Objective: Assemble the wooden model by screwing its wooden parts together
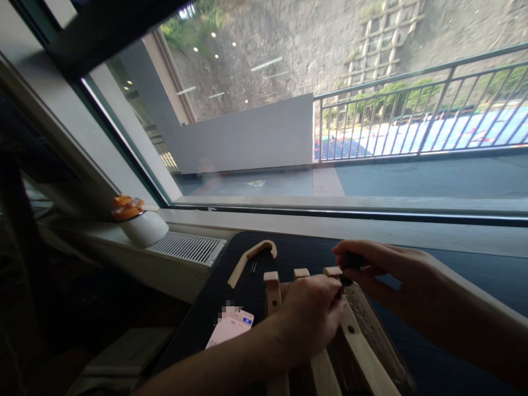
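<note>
A wooden rack with several pale strips, hooked at their far ends and pierced by dark holes, rests on the dark table across a brown carved board. My left hand is closed over the strips, its fingertips curled by the right-hand one; what lies under the palm is hidden. With its fingers wrapped round the black handle of a screwdriver, my right hand is above that strip. The tool's shaft points down toward my left fingertips, where its tip is hidden. A loose wooden hook lies farther left, beside small screws.
A phone with a lit screen lies left of my left forearm. The dark table ends at a window sill. Left of it are a vent grille and a white object with an orange figure.
</note>
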{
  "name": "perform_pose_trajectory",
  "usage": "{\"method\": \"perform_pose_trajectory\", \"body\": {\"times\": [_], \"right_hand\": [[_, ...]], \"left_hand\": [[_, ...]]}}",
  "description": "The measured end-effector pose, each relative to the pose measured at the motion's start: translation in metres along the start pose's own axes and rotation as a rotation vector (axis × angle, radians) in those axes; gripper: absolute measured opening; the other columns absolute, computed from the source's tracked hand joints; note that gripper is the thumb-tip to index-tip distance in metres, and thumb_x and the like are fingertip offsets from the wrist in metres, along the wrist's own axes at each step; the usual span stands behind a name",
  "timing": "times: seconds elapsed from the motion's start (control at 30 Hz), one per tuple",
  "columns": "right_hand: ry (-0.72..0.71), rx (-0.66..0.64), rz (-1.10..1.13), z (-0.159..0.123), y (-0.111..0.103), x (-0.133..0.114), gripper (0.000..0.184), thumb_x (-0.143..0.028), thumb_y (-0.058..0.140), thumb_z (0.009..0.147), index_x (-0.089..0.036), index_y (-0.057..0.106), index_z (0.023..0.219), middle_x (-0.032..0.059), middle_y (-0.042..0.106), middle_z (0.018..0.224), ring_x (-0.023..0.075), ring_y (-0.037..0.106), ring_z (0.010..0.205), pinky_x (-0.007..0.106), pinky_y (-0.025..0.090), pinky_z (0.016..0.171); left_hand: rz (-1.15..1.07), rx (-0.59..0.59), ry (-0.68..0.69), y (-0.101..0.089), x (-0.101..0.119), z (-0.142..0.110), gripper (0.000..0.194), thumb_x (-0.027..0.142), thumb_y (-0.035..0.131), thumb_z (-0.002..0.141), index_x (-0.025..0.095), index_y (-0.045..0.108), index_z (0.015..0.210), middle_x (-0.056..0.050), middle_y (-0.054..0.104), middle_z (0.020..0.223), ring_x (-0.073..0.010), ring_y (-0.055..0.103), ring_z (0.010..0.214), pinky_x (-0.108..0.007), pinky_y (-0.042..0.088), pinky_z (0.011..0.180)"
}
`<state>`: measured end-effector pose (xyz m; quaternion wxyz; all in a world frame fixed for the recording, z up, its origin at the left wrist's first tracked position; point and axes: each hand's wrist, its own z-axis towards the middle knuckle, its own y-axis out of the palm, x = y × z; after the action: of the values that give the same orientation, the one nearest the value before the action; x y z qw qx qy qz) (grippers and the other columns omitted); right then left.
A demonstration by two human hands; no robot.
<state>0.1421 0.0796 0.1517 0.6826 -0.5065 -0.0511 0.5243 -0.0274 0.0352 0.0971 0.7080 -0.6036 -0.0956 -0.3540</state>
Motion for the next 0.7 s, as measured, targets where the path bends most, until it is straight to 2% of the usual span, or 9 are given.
{"method": "perform_pose_trajectory", "body": {"times": [0.17, 0.3, 0.37, 0.53, 0.7], "right_hand": [[0.014, -0.054, -0.038, -0.0005, -0.0028, -0.0036, 0.019, -0.034, 0.054, 0.087, -0.025, 0.063, 0.102, -0.0002, 0.073, 0.082, 0.0142, 0.067, 0.063, 0.022, 0.049, 0.053], [-0.05, -0.033, -0.046, -0.0024, -0.0032, -0.004, 0.027, -0.032, 0.052, 0.089, -0.031, 0.06, 0.115, -0.001, 0.073, 0.1, 0.0151, 0.069, 0.081, 0.021, 0.051, 0.066], [-0.05, -0.012, -0.057, -0.0017, -0.0033, -0.0032, 0.028, -0.031, 0.051, 0.09, -0.032, 0.06, 0.117, -0.0012, 0.073, 0.102, 0.0148, 0.069, 0.083, 0.021, 0.051, 0.067], [-0.054, 0.018, -0.15, 0.0028, -0.0037, -0.0035, 0.026, -0.035, 0.052, 0.088, -0.024, 0.065, 0.107, 0.0022, 0.074, 0.086, 0.0165, 0.069, 0.066, 0.022, 0.049, 0.052], [-0.099, 0.027, -0.124, 0.0025, -0.0047, -0.0032, 0.037, -0.029, 0.047, 0.09, -0.027, 0.057, 0.125, 0.0049, 0.071, 0.109, 0.0198, 0.07, 0.087, 0.026, 0.054, 0.068]], "left_hand": [[0.0, -0.019, 0.011, -0.0031, 0.0018, 0.0017, 0.013, 0.018, 0.05, 0.087, 0.018, 0.062, 0.081, -0.002, 0.068, 0.08, -0.0143, 0.063, 0.071, -0.022, 0.043, 0.063], [-0.013, -0.022, 0.015, -0.0048, 0.0028, 0.0025, 0.015, 0.019, 0.049, 0.088, 0.017, 0.062, 0.08, -0.003, 0.068, 0.081, -0.0146, 0.064, 0.072, -0.022, 0.044, 0.064], [-0.014, -0.02, 0.013, -0.0042, 0.0026, 0.0026, 0.015, 0.019, 0.049, 0.088, 0.017, 0.061, 0.079, -0.003, 0.068, 0.08, -0.0141, 0.063, 0.07, -0.022, 0.043, 0.063], [0.008, -0.014, 0.012, -0.0017, 0.0012, 0.0024, 0.014, 0.019, 0.05, 0.088, 0.017, 0.06, 0.078, -0.002, 0.068, 0.079, -0.0143, 0.063, 0.071, -0.022, 0.043, 0.064], [0.02, -0.008, 0.022, -0.0014, 0.0006, 0.0019, 0.012, 0.018, 0.052, 0.087, 0.017, 0.06, 0.079, -0.002, 0.068, 0.081, -0.0144, 0.063, 0.072, -0.022, 0.043, 0.065]]}}
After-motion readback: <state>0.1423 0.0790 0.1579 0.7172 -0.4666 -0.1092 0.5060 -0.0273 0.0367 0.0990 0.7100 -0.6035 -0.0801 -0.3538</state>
